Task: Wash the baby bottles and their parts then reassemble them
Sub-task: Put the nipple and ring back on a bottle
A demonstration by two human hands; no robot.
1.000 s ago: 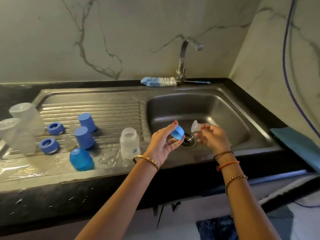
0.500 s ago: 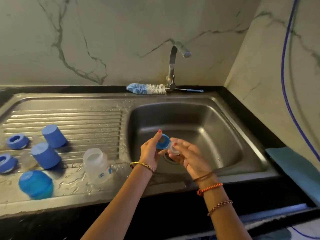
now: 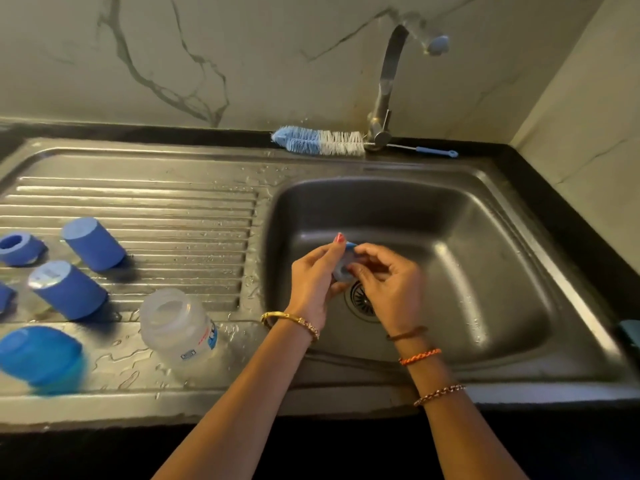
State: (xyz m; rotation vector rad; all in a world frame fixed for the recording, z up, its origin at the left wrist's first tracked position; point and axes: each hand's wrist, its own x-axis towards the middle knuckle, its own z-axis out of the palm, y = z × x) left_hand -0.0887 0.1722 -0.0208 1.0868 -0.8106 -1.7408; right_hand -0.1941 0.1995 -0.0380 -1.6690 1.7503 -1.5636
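Head view: blue bottle ring (image 3: 343, 268) held over sink basin (image 3: 485, 271).
Left hand (image 3: 313, 282) grips ring; right hand (image 3: 388, 282) fingers curled onto it, above drain (image 3: 360, 299).

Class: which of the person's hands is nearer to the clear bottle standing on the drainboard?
Left. The left hand is just right of the clear bottle, over the basin's left side; the right hand is farther right, over the drain.

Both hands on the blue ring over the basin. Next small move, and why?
Probably finish seating the teat in the blue ring: the left hand grips the ring while the right hand works at its centre, over the sink basin. The teat itself is hidden by the fingers. The open clear bottle stands on the drainboard, likely the ring's destination.
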